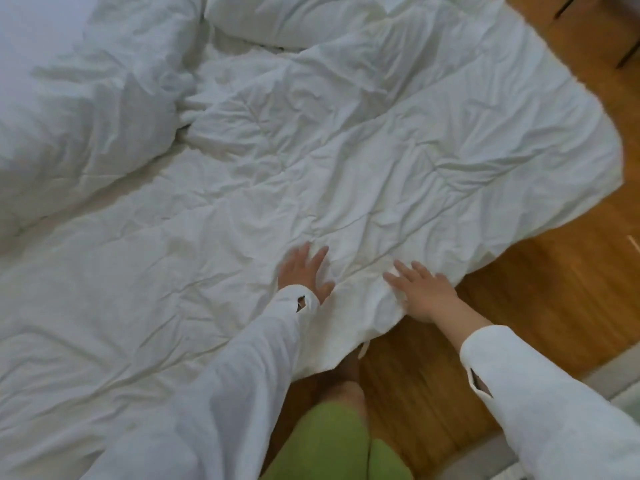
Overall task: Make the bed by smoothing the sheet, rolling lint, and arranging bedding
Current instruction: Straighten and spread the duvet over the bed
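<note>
A wrinkled white duvet (311,161) covers the bed and hangs over its near corner toward the floor. My left hand (303,271) lies flat on the duvet with fingers spread, a little in from the corner. My right hand (420,292) presses flat on the duvet's edge just to the right, fingers straight and pointing left and up. Both arms wear white sleeves. A bunched fold of white bedding (79,109) lies heaped at the upper left. A white pillow (284,19) lies at the top centre.
Wooden floor (519,306) runs along the right and near side of the bed. My green-clad legs (332,445) stand at the bed's corner. Dark furniture legs (630,53) show at the top right. A pale rug edge (616,375) lies at the lower right.
</note>
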`<state>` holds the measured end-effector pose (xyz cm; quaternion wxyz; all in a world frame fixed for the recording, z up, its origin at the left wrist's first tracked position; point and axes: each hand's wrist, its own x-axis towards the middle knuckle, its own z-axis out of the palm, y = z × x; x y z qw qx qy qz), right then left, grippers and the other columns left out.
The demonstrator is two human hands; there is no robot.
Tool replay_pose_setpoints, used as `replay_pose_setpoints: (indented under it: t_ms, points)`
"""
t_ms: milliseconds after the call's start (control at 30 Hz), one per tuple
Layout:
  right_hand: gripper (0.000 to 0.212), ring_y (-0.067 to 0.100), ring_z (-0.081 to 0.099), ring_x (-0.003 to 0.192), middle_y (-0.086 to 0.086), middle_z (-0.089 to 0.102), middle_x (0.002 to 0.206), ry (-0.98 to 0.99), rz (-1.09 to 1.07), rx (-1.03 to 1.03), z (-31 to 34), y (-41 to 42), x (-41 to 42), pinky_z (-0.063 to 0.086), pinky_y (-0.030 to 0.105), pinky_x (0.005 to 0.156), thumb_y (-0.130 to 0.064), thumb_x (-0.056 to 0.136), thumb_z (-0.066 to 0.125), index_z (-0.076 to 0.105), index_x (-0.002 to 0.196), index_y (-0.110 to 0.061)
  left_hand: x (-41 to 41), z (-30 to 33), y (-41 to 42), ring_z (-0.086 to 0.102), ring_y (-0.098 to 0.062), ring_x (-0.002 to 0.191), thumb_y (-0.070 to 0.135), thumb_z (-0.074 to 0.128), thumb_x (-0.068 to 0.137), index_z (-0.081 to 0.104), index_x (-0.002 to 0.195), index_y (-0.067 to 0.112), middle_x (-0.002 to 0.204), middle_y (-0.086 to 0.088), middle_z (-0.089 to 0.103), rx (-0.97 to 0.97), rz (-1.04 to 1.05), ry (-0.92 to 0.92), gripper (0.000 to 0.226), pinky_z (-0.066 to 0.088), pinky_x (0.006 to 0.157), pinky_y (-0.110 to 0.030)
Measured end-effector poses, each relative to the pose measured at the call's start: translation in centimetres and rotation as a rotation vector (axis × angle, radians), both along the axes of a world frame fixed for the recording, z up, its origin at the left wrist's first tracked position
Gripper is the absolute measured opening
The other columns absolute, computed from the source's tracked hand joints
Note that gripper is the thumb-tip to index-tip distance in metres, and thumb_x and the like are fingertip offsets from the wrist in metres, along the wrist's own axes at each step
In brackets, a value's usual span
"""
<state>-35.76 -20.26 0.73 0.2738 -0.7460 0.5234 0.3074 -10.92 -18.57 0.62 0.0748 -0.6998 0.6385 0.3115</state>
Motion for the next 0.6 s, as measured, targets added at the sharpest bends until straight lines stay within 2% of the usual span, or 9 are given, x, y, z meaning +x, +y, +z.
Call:
replay_pose_setpoints:
  t_ms: [67, 133, 200, 267, 333, 367, 467, 533, 600]
  points:
    - [0.063, 0.017, 0.004, 0.148, -0.012, 0.001, 0.162, 0.007, 0.022, 0.034, 0.2, -1.6, -3.7, 0.009, 0.048, 0.119, -0.025, 0.099, 0.043, 0.012, 0.151, -0.043, -3.0, -0.9, -3.6, -0.006, -0.019, 0.147, 0.055, 0.049, 0.089, 0.003, 0.149, 0.042, 0.160, 0.005, -0.006, 0.047, -0.032, -0.026, 0.076, 0.012, 0.117, -0.047]
    - [0.047, 0.016, 0.013, 0.146, -0.010, 0.023, 0.158, -0.020, 0.013, -0.134, 0.8, -4.2, -6.2, -0.002, 0.044, 0.120, -0.030, 0.100, 0.039, 0.031, 0.146, -0.040, -6.4, -1.9, -7.0, -0.011, -0.016, 0.146, 0.057, 0.051, 0.087, 0.001, 0.147, 0.047, 0.159, 0.010, -0.008, 0.099, -0.042, 0.004, 0.079, 0.009, 0.113, -0.059]
    - [0.050, 0.019, 0.009, 0.147, -0.008, 0.020, 0.158, -0.060, -0.078, -0.326, 1.5, -8.1, -8.1, -0.005, 0.044, 0.119, -0.029, 0.100, 0.036, 0.026, 0.149, -0.034, -10.2, -2.5, -10.7, -0.018, -0.017, 0.144, 0.063, 0.051, 0.084, -0.004, 0.144, 0.053, 0.156, 0.017, -0.014, 0.143, -0.015, -0.004, 0.082, 0.003, 0.104, -0.071]
    - [0.064, 0.020, -0.003, 0.148, -0.008, 0.001, 0.162, -0.071, -0.192, -0.374, 1.8, -12.4, -10.7, -0.003, 0.044, 0.120, -0.026, 0.098, 0.038, 0.006, 0.153, -0.034, -14.2, -2.6, -14.2, -0.023, -0.020, 0.143, 0.067, 0.049, 0.082, -0.009, 0.143, 0.053, 0.155, 0.018, -0.020, 0.137, -0.041, -0.039, 0.086, 0.000, 0.100, -0.075]
    - [0.071, 0.021, -0.011, 0.148, -0.009, -0.011, 0.161, -0.014, -0.220, -0.272, 1.7, -15.6, -14.2, -0.003, 0.046, 0.119, -0.024, 0.098, 0.038, -0.005, 0.152, -0.037, -18.5, -2.5, -16.9, -0.023, -0.018, 0.143, 0.069, 0.046, 0.082, -0.009, 0.144, 0.051, 0.155, 0.018, -0.020, 0.145, -0.171, -0.033, 0.085, -0.001, 0.101, -0.075]
    - [0.070, 0.023, -0.013, 0.148, -0.009, -0.012, 0.161, 0.032, -0.180, -0.191, 1.6, -16.9, -16.1, -0.004, 0.049, 0.119, -0.023, 0.098, 0.038, -0.004, 0.152, -0.038, -20.7, -2.6, -17.9, -0.023, -0.017, 0.143, 0.069, 0.045, 0.083, -0.007, 0.145, 0.051, 0.155, 0.019, -0.019, 0.162, -0.242, -0.018, 0.083, -0.003, 0.102, -0.074]
    - [0.054, 0.021, -0.005, 0.149, -0.011, 0.010, 0.161, 0.054, -0.122, -0.030, 1.5, -20.2, -21.3, -0.010, 0.050, 0.118, -0.024, 0.099, 0.035, 0.023, 0.150, -0.040, -26.2, -2.3, -21.3, -0.011, -0.019, 0.145, 0.067, 0.044, 0.084, 0.012, 0.144, 0.051, 0.157, 0.019, 0.001, 0.174, -0.325, -0.004, 0.070, -0.001, 0.107, -0.066]
    - [0.045, 0.018, 0.007, 0.147, -0.009, 0.028, 0.155, -0.041, -0.292, -0.064, 1.6, -22.0, -24.2, -0.007, 0.045, 0.118, -0.029, 0.100, 0.035, 0.036, 0.144, -0.036, -28.7, -2.0, -24.2, 0.010, -0.020, 0.142, 0.057, 0.046, 0.087, 0.030, 0.139, 0.044, 0.152, 0.013, 0.022, 0.096, -0.300, 0.004, 0.056, 0.014, 0.109, -0.054]
    - [0.049, 0.021, 0.013, 0.145, -0.003, 0.027, 0.155, -0.084, -0.495, -0.172, 1.2, -24.2, -27.3, 0.004, 0.047, 0.119, -0.033, 0.098, 0.040, 0.031, 0.146, -0.033, -31.1, -1.6, -27.6, 0.025, -0.022, 0.135, 0.048, 0.049, 0.089, 0.040, 0.134, 0.034, 0.146, 0.007, 0.031, 0.023, -0.276, 0.047, 0.048, 0.026, 0.104, -0.045]
